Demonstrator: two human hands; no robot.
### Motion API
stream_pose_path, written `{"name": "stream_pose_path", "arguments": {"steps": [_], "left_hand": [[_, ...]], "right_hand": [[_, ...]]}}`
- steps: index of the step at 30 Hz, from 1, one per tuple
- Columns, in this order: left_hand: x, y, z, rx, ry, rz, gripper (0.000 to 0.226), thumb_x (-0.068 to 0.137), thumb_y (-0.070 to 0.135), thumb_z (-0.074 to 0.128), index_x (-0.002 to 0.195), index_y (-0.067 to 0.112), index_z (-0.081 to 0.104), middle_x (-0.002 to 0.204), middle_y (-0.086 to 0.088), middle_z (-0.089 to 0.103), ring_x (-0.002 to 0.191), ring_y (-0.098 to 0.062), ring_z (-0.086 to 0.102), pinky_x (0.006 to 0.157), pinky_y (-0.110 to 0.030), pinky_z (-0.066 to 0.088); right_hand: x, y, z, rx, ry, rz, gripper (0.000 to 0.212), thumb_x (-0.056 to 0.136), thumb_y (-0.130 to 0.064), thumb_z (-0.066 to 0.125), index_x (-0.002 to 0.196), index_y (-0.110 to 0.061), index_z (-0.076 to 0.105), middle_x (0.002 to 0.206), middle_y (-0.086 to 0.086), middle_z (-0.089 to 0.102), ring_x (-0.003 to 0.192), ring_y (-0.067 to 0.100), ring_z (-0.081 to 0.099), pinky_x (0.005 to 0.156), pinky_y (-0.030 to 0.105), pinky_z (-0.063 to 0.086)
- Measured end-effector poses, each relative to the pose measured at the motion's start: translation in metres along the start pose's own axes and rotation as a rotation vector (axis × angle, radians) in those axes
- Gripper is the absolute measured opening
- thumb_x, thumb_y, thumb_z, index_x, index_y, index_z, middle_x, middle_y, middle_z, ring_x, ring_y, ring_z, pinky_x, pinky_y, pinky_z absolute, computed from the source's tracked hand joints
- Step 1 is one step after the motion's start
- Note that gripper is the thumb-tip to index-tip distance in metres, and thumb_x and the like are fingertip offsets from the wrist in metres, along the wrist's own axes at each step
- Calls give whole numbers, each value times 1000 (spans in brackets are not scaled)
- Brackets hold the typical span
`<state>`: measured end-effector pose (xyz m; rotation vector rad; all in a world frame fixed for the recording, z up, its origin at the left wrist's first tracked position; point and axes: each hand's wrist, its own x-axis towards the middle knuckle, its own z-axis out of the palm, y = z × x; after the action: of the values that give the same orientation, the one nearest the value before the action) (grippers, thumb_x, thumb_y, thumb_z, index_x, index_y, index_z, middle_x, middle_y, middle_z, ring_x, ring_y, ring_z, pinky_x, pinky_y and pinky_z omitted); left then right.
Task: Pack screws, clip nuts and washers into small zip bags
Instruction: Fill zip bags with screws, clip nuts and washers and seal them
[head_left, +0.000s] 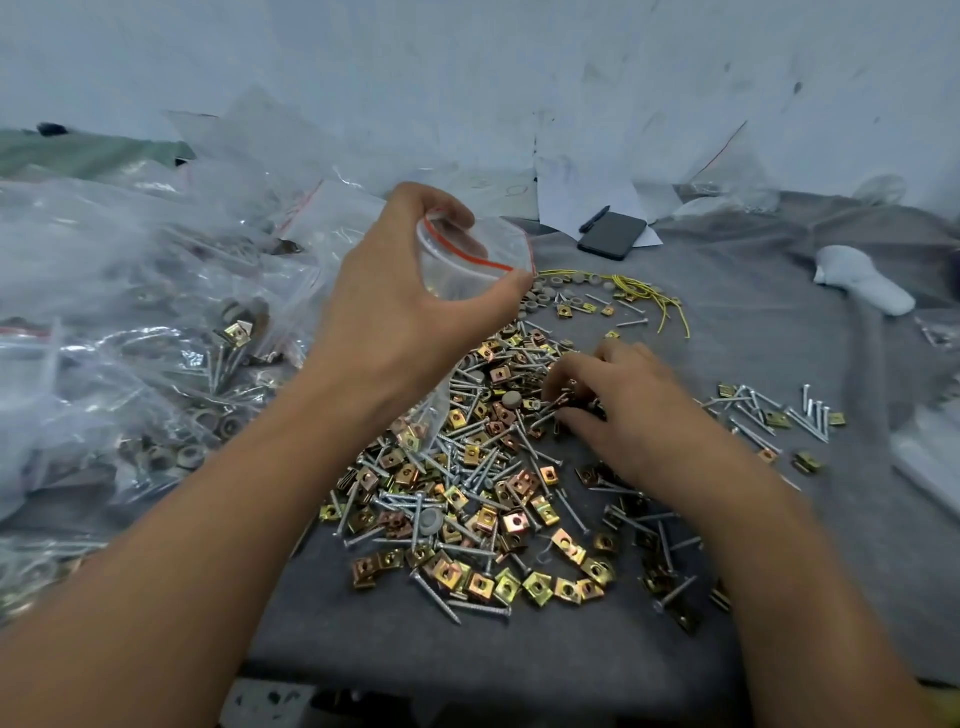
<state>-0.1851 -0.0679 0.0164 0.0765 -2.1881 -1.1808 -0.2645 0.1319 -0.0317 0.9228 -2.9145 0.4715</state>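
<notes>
My left hand (410, 291) is raised above the middle of the desk (753, 332), thumb and fingers curled round the mouth of a small zip bag (470, 254), pinching it so the red-striped opening gapes toward the right. The bag hangs clear of the surface, its lower part trailing down behind my wrist toward the heap below. My right hand (618, 410) is down on the grey cloth, lower and to the right of the bag, fingers bent over the far right side of the heap and closing on a few screws and clips; I cannot tell exactly how many pieces it grips. The loose heap of screws and clip nuts (467, 493) spreads from under the bag toward the near edge of the desk, touching my right fingertips. Grey washers (550, 296) lie just beyond the bag, beside a tangle of yellow wire (644, 291). A smaller scatter of screws (774, 415) sits toward the right edge. Filled plastic bags (156, 322) are piled along the left side, and a dark phone (613, 235) rests on paper near the far edge.
</notes>
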Motion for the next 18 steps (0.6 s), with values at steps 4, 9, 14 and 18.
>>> {"name": "stream_pose_path", "arguments": {"steps": [4, 9, 14, 18], "left_hand": [[0, 0, 1, -1, -7, 8, 56, 80, 55, 82, 123, 28, 58, 109, 12, 72, 102, -3, 69, 81, -7, 48], [0, 0, 0, -2, 0, 11, 58, 79, 55, 82, 123, 27, 58, 108, 12, 73, 103, -4, 69, 81, -6, 47], [0, -1, -1, -3, -1, 12, 57, 79, 57, 82, 122, 29, 58, 108, 13, 73, 102, -2, 69, 80, -4, 46], [1, -1, -1, -3, -1, 14, 57, 78, 58, 80, 122, 30, 57, 107, 14, 73, 101, 0, 68, 79, -1, 43]], "right_hand": [[-2, -1, 1, 20, -17, -23, 19, 97, -37, 68, 110, -46, 58, 113, -7, 47, 116, 17, 40, 101, 41, 40], [2, -2, 0, 49, 44, -22, 13, 90, -35, 78, 100, -38, 72, 108, -9, 53, 114, 17, 46, 98, 37, 41], [-1, 8, 3, 287, 116, -16, 13, 92, -32, 77, 95, -39, 66, 99, -19, 56, 94, 3, 54, 75, 17, 38], [-4, 14, 2, 523, 186, 32, 8, 94, -35, 75, 101, -34, 72, 95, -16, 68, 92, -2, 60, 76, 21, 43]]}}
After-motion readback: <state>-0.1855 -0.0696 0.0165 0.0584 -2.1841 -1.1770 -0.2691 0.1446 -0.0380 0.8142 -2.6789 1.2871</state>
